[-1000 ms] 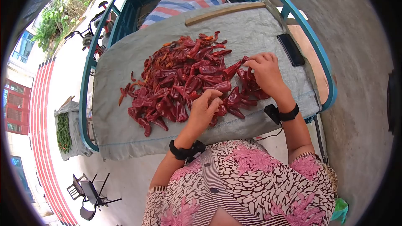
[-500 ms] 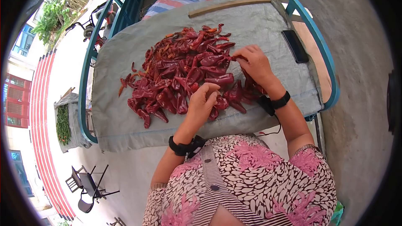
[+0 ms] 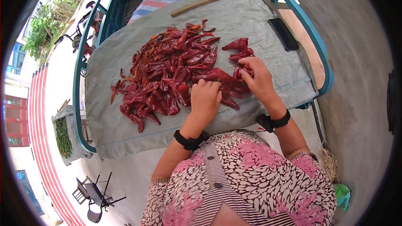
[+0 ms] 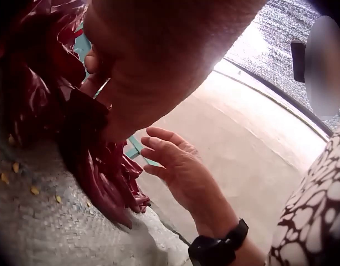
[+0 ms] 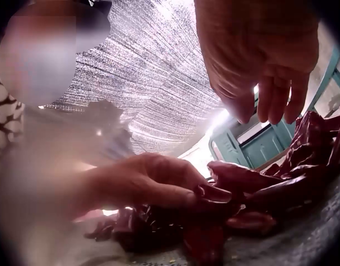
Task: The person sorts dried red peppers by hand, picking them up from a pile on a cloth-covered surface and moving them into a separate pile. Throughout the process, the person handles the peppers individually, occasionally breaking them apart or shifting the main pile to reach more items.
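Dried red peppers (image 3: 167, 71) being picked over on a grey woven sheet (image 3: 259, 21).
The wrinkled, glossy, leathery pods are heaped mid-sheet. A few are pinched in the curled left hand (image 3: 206, 96) at the near edge; the right hand (image 3: 257, 77) is held loose over them, nothing gripped. A light pinch seems called for next, as the skins look brittle.

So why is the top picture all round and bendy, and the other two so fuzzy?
Head view: a fisheye lens bends the rail and blackens the corners, though the peppers are sharp in daylight. Left wrist view: the left hand sits too close, so it blurs. Right wrist view: the right hand blurs too, with glare behind.
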